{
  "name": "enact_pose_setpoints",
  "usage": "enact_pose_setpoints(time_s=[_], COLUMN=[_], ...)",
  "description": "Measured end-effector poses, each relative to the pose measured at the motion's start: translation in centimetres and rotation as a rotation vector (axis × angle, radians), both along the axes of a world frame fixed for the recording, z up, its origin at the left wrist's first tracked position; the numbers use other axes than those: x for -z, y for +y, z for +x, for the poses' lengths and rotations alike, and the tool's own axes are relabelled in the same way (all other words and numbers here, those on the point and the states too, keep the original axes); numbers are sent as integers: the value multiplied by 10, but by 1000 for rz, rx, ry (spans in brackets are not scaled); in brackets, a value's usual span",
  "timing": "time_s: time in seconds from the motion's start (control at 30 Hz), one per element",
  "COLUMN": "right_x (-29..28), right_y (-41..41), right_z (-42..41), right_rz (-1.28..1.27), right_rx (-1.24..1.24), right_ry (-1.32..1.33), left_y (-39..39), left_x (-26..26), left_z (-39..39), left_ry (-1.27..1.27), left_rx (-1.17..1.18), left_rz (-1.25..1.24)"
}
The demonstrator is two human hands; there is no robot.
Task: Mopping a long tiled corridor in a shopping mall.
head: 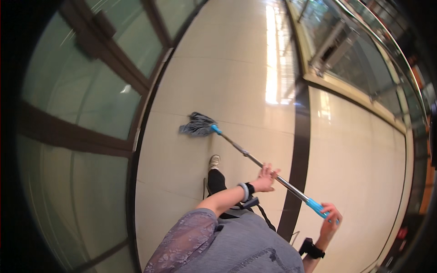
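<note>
A string mop with a grey head (pixel 198 125) rests on the glossy tiled floor, its strands fanned out to the left. From its light-blue socket (pixel 215 129) a metal pole (pixel 252 159) slants down to the right. My left hand (pixel 265 179) is loosely around the middle of this pole, with its fingers somewhat spread. At the upper end, my right hand (pixel 331 216) grips the light-blue plastic handle (pixel 316 206). A shoe (pixel 214 162) of mine is on the floor below the mop head.
Brown-framed glass doors (pixel 99 102) line the left side, edged by a dark floor strip (pixel 132 191). Another dark strip (pixel 302 119) crosses the tiles on the right. Beyond it stand glass railing panels (pixel 362 65) with a curved metal handrail (pixel 385 42). Light reflects off the floor ahead.
</note>
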State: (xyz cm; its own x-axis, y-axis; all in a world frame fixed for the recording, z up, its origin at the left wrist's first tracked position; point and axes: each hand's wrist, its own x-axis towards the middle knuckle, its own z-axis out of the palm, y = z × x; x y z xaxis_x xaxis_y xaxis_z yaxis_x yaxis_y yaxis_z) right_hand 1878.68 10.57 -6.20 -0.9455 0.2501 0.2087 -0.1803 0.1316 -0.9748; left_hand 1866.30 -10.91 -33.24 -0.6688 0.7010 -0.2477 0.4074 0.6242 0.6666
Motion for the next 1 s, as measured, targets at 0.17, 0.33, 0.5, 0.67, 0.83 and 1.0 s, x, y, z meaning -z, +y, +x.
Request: enact_pose_setpoints(time_s=[0.17, 0.33, 0.5, 0.67, 0.83, 1.0], right_x=[-44, -68, -77, -80, -74, -4], right_y=[58, 28, 17, 47, 57, -3], right_z=[161, 238, 247, 248, 221, 159], right_rz=[226, 357, 400, 356, 229, -11], right_rx=[417, 681, 824, 641, 431, 57], right_ry=[38, -8, -75, 86, 165, 218], left_y=[146, 231, 246, 227, 137, -22], left_x=[-68, -66, -73, -85, -96, -65], left_z=[85, 147, 172, 179, 180, 187], left_ry=[-73, -68, 39, 110, 224, 275], left_rx=[350, 582, 515, 386, 178, -192], left_rz=[190, 468, 568, 539, 466, 219])
